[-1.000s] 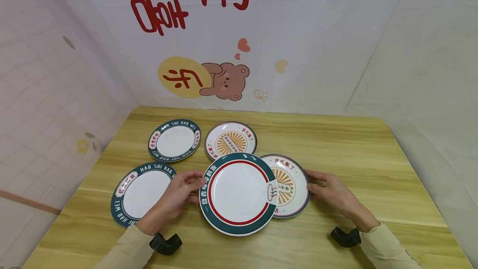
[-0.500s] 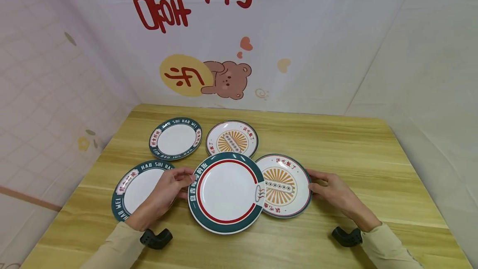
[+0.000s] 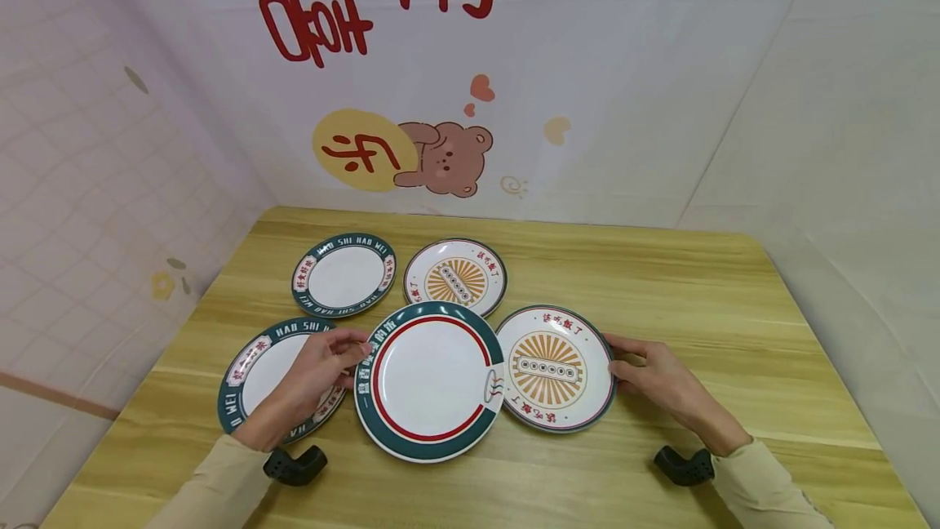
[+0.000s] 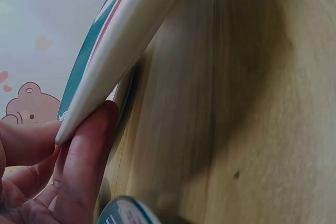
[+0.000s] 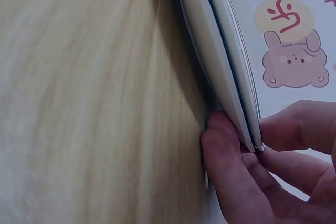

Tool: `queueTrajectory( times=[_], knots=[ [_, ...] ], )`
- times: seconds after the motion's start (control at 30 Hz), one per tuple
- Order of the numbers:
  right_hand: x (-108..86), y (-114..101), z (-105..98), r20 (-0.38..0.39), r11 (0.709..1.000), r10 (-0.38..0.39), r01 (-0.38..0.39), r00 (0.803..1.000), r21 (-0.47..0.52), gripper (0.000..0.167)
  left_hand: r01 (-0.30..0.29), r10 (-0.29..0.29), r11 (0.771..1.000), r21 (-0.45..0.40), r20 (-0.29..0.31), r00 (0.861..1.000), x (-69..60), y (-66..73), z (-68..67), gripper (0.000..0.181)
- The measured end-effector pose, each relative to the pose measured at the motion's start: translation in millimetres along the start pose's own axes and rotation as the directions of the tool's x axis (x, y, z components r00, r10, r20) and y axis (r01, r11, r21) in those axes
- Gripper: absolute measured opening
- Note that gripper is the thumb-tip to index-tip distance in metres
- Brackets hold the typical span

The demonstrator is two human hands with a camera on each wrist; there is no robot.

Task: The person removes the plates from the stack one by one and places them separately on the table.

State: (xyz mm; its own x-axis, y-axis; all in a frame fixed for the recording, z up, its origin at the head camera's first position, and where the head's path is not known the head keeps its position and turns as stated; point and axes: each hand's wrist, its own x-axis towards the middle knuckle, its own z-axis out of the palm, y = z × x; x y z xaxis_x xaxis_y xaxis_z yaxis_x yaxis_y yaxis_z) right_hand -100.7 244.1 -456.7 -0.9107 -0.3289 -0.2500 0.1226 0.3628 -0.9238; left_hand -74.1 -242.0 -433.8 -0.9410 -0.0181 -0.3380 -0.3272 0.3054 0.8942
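My left hand (image 3: 312,378) pinches the left rim of a white plate with a green band and red ring (image 3: 429,382). In the left wrist view, thumb and fingers grip that plate's edge (image 4: 113,51), which is tilted and off the wooden table. My right hand (image 3: 654,374) pinches the right rim of a white plate with an orange sunburst (image 3: 547,370). Two plate rims (image 5: 231,66) lie one on the other between its fingers in the right wrist view; what the lower one looks like on top is hidden. The green-banded plate slightly overlaps the sunburst plate's left edge in the head view.
A second sunburst plate (image 3: 455,272) lies behind, partly covered. Two green-lettered plates, one at the back left (image 3: 343,276) and one at the front left (image 3: 242,374) under my left hand, lie on the wooden table (image 3: 661,284). A printed cloth wall (image 3: 624,88) stands behind.
My left hand has moved left with the green-banded plate, uncovering more of the sunburst plate. The right hand has stayed nearly still at the sunburst plate's rim.
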Motion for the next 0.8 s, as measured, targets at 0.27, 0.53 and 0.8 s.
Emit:
queueTrajectory(
  times=[0.27,0.53,0.8],
  knots=[
    [0.3,1.1,-2.4,0.005,1.0,0.0,0.0,1.0,-0.003,0.056,-0.03,0.03,0.998,0.055,-0.002,1.0,3.6,0.3,-8.2,0.036],
    [-0.1,1.7,-4.2,0.008,1.0,0.01,-0.01,1.0,0.005,0.057,-0.044,0.043,0.996,0.074,0.008,0.999,6.2,0.6,-10.9,0.034],
    [-0.1,3.1,-4.4,0.007,1.0,-0.009,0.009,1.0,0.016,0.057,-0.05,0.052,0.99,0.135,-0.014,0.999,11.3,-3.7,-13.3,0.033]
  ],
)
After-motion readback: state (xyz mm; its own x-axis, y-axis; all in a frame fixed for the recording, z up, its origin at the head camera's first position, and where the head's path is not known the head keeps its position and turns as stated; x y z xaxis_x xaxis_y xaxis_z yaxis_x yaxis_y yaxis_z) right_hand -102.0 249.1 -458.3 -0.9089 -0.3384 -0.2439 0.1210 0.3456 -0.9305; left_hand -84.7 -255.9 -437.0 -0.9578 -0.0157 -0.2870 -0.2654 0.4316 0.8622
